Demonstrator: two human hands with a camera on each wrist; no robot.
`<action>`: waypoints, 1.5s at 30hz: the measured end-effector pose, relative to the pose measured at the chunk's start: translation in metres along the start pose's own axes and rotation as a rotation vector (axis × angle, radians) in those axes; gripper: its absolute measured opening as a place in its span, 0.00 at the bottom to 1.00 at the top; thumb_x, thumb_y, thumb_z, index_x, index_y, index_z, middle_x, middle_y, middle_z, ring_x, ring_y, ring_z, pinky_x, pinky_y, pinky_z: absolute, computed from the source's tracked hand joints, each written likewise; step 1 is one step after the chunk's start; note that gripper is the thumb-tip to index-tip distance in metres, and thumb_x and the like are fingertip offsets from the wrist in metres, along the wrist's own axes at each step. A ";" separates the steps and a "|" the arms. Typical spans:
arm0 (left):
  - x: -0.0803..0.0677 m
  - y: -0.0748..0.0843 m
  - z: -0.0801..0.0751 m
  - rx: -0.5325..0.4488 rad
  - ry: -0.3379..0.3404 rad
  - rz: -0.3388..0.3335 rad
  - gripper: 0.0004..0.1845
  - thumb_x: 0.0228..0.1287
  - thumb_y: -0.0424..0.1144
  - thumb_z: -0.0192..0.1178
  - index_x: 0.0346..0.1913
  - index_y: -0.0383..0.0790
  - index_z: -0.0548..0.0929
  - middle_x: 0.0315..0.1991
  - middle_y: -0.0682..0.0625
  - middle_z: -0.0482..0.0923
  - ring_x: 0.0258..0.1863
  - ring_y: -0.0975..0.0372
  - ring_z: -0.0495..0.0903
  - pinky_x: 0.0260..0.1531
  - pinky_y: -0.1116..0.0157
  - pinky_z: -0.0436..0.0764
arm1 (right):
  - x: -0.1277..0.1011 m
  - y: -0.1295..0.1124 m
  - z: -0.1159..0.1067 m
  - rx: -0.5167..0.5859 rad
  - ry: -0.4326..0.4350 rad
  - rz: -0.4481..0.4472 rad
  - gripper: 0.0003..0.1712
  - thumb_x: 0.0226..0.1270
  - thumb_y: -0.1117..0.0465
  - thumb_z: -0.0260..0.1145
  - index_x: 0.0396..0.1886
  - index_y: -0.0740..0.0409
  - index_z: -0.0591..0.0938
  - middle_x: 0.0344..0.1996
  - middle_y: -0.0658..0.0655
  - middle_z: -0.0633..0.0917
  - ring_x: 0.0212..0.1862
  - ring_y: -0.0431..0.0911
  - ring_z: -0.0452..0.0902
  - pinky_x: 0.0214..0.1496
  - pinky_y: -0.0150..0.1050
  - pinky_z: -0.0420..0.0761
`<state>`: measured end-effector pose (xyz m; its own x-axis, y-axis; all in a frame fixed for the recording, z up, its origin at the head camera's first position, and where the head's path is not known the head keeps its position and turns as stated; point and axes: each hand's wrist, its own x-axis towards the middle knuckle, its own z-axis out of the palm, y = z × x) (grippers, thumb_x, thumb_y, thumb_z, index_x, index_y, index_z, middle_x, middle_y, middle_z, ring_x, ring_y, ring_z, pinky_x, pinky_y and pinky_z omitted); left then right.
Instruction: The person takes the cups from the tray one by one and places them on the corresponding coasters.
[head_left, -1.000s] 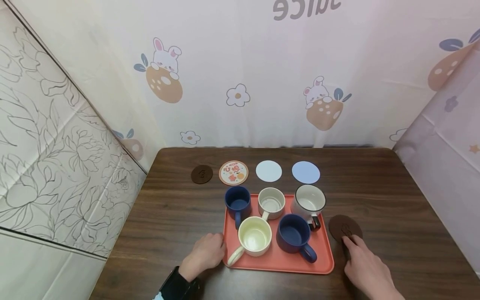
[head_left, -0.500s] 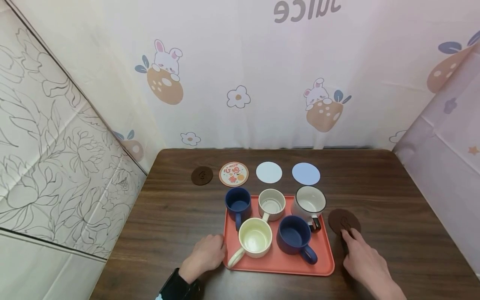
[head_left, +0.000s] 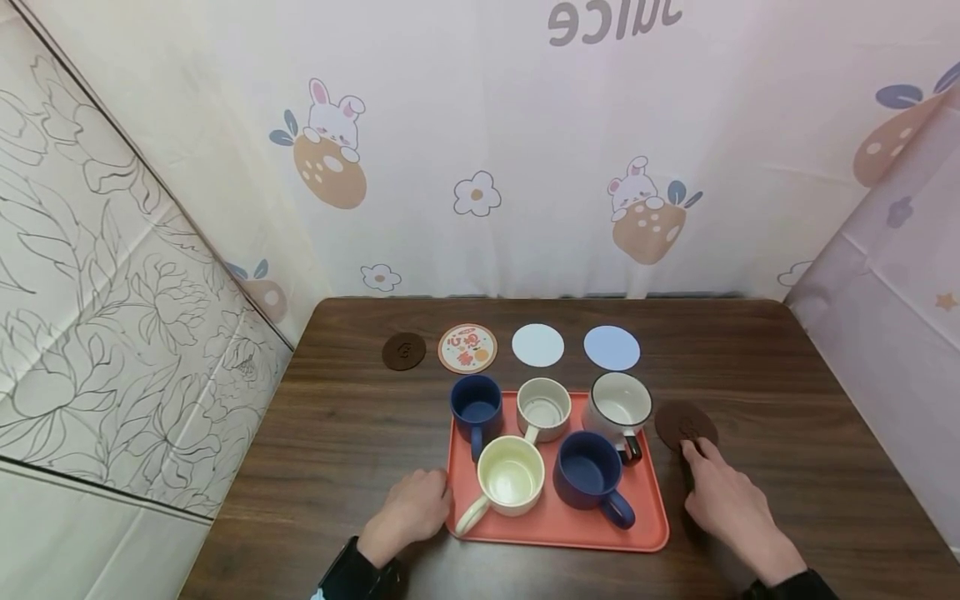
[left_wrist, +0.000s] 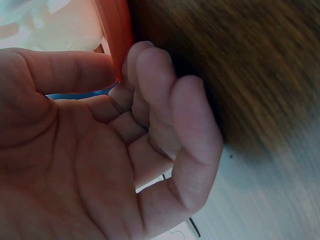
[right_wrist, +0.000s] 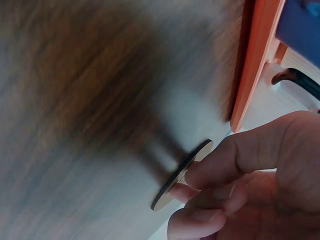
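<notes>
An orange tray point(head_left: 558, 525) carries several mugs: two navy ones point(head_left: 476, 404) point(head_left: 588, 472), a beige one point(head_left: 542, 407), a white one with a dark rim point(head_left: 619, 404) and a cream one point(head_left: 509, 475). My left hand point(head_left: 412, 508) pinches the tray's front left corner, with the thumb and curled fingers on the rim point(left_wrist: 116, 35). To the right of the tray lies a brown round coaster point(head_left: 684, 423). My right hand point(head_left: 723, 500) holds its near edge. In the right wrist view the thumb and fingers pinch the coaster point(right_wrist: 180, 175).
Behind the tray a row of coasters lies on the dark wooden table point(head_left: 787, 392): a small brown one point(head_left: 403, 351), a printed one point(head_left: 467, 347), a white one point(head_left: 537, 344) and a pale blue one point(head_left: 612, 347). Cloth walls close in the back and both sides.
My right hand has slid the brown coaster away from me along the tray's right side. The left hand and the tray have stayed put.
</notes>
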<state>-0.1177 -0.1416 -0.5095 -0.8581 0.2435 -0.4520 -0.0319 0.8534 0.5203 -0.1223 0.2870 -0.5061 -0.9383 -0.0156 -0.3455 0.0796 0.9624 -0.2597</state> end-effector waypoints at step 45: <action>0.002 -0.001 0.000 -0.007 0.004 0.012 0.12 0.78 0.37 0.56 0.32 0.40 0.79 0.21 0.50 0.70 0.19 0.59 0.71 0.20 0.64 0.67 | 0.074 0.027 -0.034 -0.007 0.086 -0.112 0.40 0.59 0.74 0.65 0.71 0.84 0.63 0.68 0.88 0.58 0.60 0.83 0.68 0.49 0.73 0.76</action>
<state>-0.1190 -0.1420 -0.5108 -0.8603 0.2520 -0.4431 -0.0254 0.8470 0.5310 -0.2013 0.3208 -0.5080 -0.9666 -0.1004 -0.2357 -0.0296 0.9577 -0.2864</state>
